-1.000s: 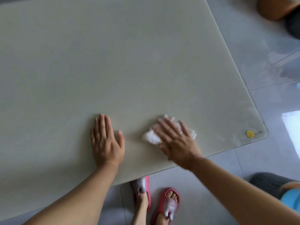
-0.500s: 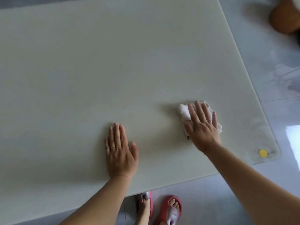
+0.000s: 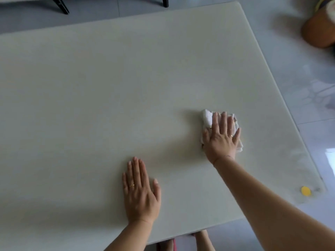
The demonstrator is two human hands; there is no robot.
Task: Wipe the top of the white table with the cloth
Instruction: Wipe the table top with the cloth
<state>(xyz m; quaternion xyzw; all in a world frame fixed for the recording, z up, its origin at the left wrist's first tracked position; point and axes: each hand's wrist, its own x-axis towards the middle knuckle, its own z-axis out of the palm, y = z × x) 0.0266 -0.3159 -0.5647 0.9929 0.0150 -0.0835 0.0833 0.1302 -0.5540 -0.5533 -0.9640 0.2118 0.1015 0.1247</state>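
Note:
The white table (image 3: 108, 87) fills most of the view. A crumpled white cloth (image 3: 207, 116) lies on its right part. My right hand (image 3: 221, 138) presses flat on the cloth with straight fingers and covers most of it. My left hand (image 3: 140, 192) rests flat on the bare tabletop near the front edge, fingers straight and together, holding nothing.
A yellow sticker (image 3: 306, 191) marks the table's near right corner. An orange-brown rounded object (image 3: 319, 31) stands on the grey tiled floor (image 3: 308, 98) at the far right. Dark furniture legs (image 3: 62, 5) show beyond the far edge. My feet (image 3: 201, 241) are below the front edge.
My right hand has slid the cloth to the right and away from the front edge, further onto the table. My left hand has stayed flat on the tabletop.

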